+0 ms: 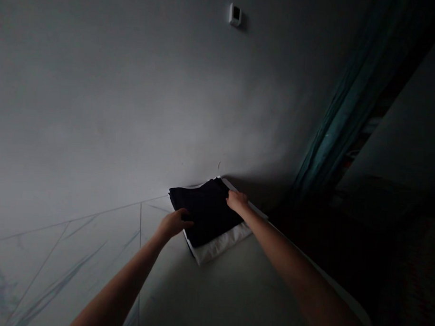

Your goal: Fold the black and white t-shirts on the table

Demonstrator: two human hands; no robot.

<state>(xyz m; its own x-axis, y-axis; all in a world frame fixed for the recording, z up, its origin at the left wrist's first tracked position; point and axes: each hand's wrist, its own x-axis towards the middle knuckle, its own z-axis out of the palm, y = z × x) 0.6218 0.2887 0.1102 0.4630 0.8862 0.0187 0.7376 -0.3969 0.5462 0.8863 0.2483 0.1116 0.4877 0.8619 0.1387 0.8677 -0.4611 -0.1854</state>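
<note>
A folded dark cloth [205, 207], black or very dark blue, lies on top of a folded white cloth [223, 242]. The white one shows along the near edge of the stack. My left hand [173, 224] is at the left edge of the dark cloth, thumb and fingers apart, the fingertips over its border. On the opposite side, my right hand [237, 201] has its fingers curled in on the dark cloth's right edge. Its fingertips are partly hidden, and the dim light blurs the detail of the layers below.
The stack sits on a pale table [213, 296] against a grey wall [134, 108]. Marble-patterned panels [93, 254] lie at left. A small white device [235, 15] is fixed high on the wall. A teal curtain [333, 124] hangs at right beside a dark area.
</note>
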